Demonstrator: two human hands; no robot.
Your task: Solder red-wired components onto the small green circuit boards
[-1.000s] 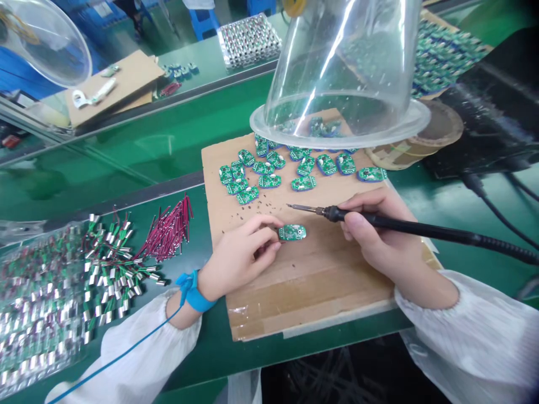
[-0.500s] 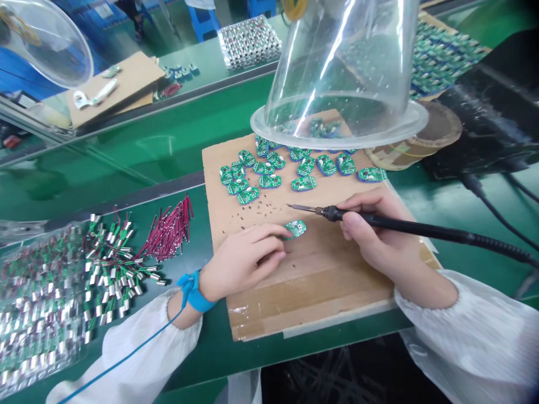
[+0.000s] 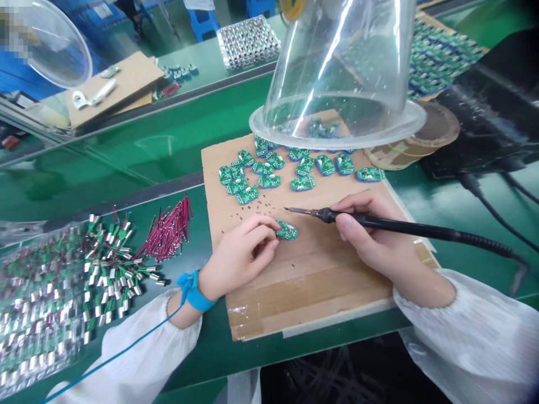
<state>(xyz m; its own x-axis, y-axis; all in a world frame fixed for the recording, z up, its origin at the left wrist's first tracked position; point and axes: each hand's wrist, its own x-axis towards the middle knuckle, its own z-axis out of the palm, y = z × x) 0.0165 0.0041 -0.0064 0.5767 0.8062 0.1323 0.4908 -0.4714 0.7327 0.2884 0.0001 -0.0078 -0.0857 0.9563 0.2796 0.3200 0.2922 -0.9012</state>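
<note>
Between thumb and fingers, my left hand (image 3: 248, 249) pinches the left end of a small green circuit board (image 3: 288, 230) over the cardboard sheet (image 3: 320, 275). A blue strap (image 3: 197, 290) with a cord circles that wrist. My right hand (image 3: 370, 224) is closed around the black handle of a soldering iron (image 3: 404, 225). The iron's bare tip points left and sits just above the board, apart from it. Several more green circuit boards (image 3: 302, 183) lie loosely farther back on the cardboard.
A clear plastic funnel hood (image 3: 337, 137) hangs over the back of the cardboard. To the left lie red wires (image 3: 168, 230) and small silver parts with green and red leads (image 3: 113, 280). A round tub (image 3: 391, 160) and a black box (image 3: 484, 112) stand at right.
The circuit board has shifted a little left and turned, and my left fingers have drawn together on it. The red wire seen under those fingers no longer shows. The iron has moved slightly left.
</note>
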